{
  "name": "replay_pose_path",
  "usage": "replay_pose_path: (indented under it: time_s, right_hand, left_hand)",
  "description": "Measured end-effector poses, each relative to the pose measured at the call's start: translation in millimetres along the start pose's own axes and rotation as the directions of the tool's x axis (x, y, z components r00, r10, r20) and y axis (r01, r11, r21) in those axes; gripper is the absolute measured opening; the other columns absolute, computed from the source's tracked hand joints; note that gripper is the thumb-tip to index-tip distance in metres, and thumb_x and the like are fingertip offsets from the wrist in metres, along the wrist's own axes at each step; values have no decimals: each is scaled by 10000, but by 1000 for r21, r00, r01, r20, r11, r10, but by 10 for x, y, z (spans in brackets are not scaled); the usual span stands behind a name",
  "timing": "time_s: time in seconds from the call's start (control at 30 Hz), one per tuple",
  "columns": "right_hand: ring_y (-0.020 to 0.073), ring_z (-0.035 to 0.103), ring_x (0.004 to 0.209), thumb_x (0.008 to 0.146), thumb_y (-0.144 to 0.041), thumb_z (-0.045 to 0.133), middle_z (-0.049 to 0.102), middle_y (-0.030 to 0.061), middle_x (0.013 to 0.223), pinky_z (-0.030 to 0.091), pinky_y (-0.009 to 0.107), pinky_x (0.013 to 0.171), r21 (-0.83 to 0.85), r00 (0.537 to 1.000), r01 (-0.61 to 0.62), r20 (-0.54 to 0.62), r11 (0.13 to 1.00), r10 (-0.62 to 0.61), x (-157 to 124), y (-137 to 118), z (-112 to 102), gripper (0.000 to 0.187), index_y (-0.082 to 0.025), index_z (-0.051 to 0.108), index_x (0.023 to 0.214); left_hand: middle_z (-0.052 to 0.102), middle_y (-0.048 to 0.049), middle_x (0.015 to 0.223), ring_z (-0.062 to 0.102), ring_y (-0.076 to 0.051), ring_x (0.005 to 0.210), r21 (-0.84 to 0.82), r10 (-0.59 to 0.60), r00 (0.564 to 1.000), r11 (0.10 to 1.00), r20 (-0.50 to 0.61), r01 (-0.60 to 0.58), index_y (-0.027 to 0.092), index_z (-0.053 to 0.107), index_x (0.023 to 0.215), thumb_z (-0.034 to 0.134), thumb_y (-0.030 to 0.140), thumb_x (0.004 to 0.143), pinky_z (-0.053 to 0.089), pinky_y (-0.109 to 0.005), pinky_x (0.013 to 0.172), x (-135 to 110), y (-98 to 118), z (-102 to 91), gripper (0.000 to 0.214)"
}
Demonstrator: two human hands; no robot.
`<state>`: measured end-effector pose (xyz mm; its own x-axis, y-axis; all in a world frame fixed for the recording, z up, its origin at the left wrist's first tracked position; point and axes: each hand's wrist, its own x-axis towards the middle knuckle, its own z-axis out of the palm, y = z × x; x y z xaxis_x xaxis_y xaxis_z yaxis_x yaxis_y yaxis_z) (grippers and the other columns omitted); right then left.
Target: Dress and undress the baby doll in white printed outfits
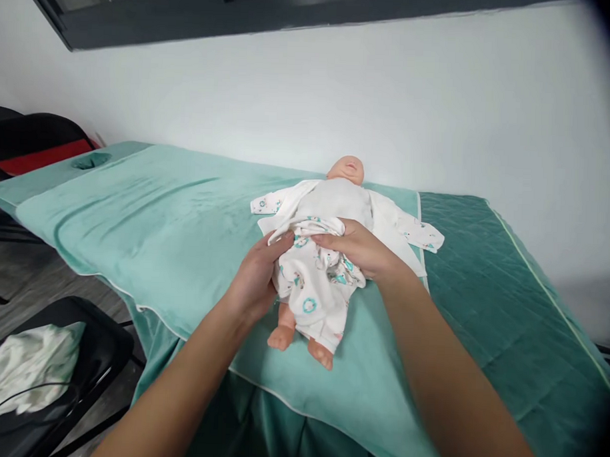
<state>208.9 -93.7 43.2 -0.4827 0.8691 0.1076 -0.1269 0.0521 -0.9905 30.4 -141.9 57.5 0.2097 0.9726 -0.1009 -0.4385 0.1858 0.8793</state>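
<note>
A baby doll (348, 169) lies on its back, head toward the wall and bare feet toward me. White printed baby pants (307, 302) cover its legs, leaving the feet out at the bottom. My left hand (261, 273) pinches the waistband on the left side. On the right side my right hand (357, 247) grips the same waistband, thumb on top. An open white printed baby jacket (405, 229) is spread under the doll, its sleeves stretched out to both sides. Grey-white cloth covers the doll's torso. My hands hide part of the waist.
The doll lies on a bed with a light green cover (186, 204). A darker green quilted cover (473, 294) is at the right. Left of the bed, a black chair (106, 335) holds a crumpled cloth (35, 366) and a cable. The white wall (289, 101) stands behind.
</note>
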Motion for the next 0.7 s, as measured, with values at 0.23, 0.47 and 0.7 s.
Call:
replay_pose_path:
  time_s: [0.23, 0.47, 0.7]
  right_hand:
    - [206, 636, 906, 767, -372, 698, 717, 27, 938, 468, 299, 778, -312, 995, 36, 98, 950, -5, 15, -9, 0, 268, -169, 712, 942]
    - [145, 552, 710, 742, -346, 665, 628, -29, 758, 363, 239, 592, -595, 976, 27, 188, 803, 106, -1, -39, 60, 167, -187, 649, 788]
    - [170, 584, 779, 710, -378, 700, 700, 4, 873, 341, 251, 616, -785, 967, 77, 208, 614, 144, -36, -103, 121, 227, -217, 691, 869]
  left_hand:
    - [722, -47, 889, 635, -153, 711, -7, -192, 964, 981, -183, 194, 158, 690, 1105, 643, 390, 870, 487, -248, 651, -350, -48, -14, 334]
    - [643, -25, 742, 530, -136, 594, 77, -124, 970, 987, -209, 142, 170, 688, 988, 637, 451, 856, 403, -245, 516, -754, -116, -15, 314]
    - [677, -28, 953, 594, -166, 861, 133, -61, 917, 983, -394, 123, 223, 691, 1009, 700, 404, 812, 497, -247, 738, -1144, -213, 96, 267]
